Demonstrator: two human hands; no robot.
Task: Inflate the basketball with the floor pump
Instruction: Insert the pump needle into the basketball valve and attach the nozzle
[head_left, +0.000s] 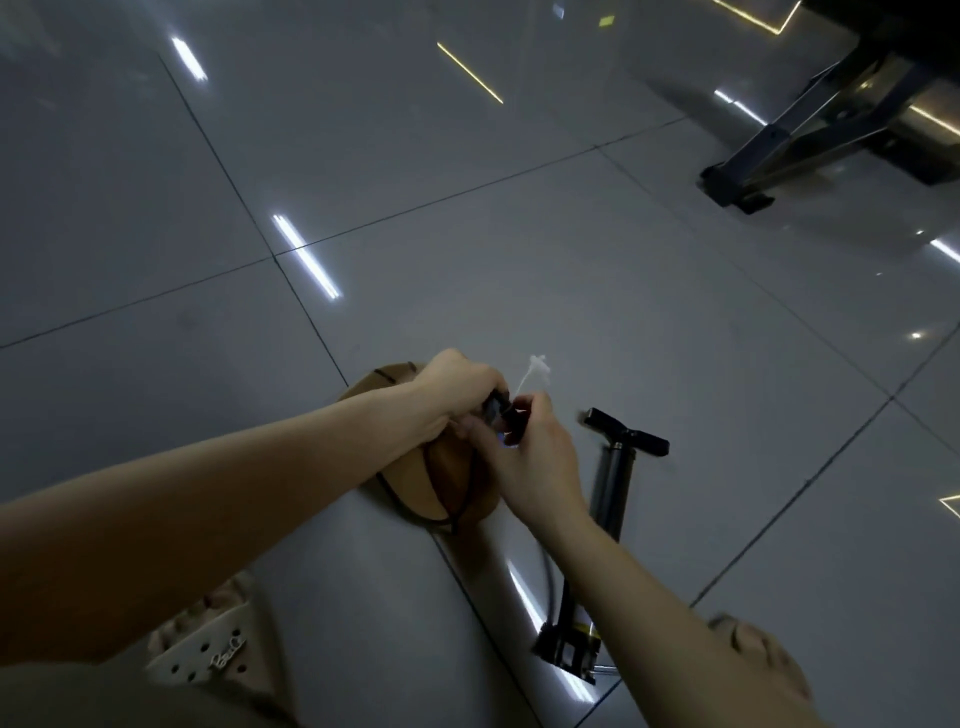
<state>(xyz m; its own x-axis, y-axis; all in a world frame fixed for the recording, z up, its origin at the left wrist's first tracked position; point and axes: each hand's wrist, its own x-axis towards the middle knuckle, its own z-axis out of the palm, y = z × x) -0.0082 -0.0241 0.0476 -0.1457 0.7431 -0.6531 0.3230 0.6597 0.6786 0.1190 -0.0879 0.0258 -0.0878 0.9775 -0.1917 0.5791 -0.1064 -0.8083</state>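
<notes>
A brown basketball (415, 483) lies sagging on the tiled floor below my hands. Over its top, my left hand (457, 387) grips the dark nozzle end (496, 410) of the pump hose. My right hand (530, 457) pinches at that same nozzle from the right, and a small white plastic piece (535, 371) sticks up beyond its fingers. The thin black hose (462, 499) curves down across the ball. The floor pump (613, 488) stands to the right of the ball, with its black T-handle (626, 431) at the top and its foot base (569, 649) near my right forearm.
A perforated beige sandal (202, 649) on my foot sits at lower left, and another foot (763, 649) shows at lower right. A dark metal furniture leg (779, 150) stands on the floor at the upper right. Glossy grey tiles (467, 260) spread all around.
</notes>
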